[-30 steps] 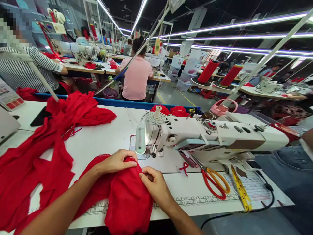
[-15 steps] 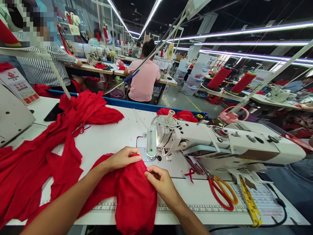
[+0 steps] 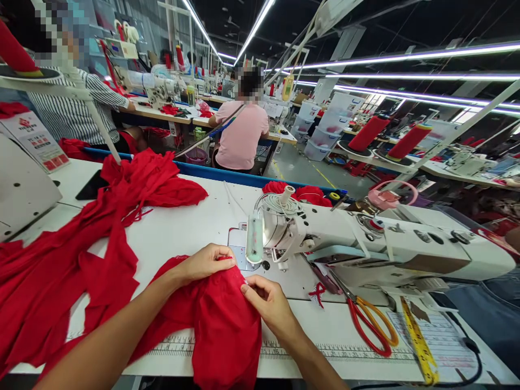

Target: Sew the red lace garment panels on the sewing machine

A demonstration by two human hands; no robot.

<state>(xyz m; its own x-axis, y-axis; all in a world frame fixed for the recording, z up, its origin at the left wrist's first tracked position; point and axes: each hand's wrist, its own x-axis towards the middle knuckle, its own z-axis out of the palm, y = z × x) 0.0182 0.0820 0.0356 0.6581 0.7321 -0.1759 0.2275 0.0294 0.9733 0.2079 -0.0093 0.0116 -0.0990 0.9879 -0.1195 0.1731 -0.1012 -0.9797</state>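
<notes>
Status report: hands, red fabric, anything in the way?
Left hand, right hand: pinching red fabric. Fabric beside sewing machine. Scissors farther right, clear of hands.

Your bare, tapering L forearm (image 3: 122, 325) enters at lower L and slants up toward ctr.; your bare R forearm (image 3: 312, 358), less of it showing, rises from the bottom edge R of ctr., slanting up and L. Your L wrist (image 3: 174, 278) is approx. straight, in line w/ its forearm. Your bare L hand (image 3: 207, 264) is held back-up, fingers pointing R, L thumb (image 3: 223, 264) drawn to the index side in a pinch. Your bare R hand (image 3: 270, 300) faces it, fingers curled inward, R thumb (image 3: 251, 297) opposed to the index, likewise pinched. Hands near each other, not touching; L slightly farther fwd. than R.
</notes>
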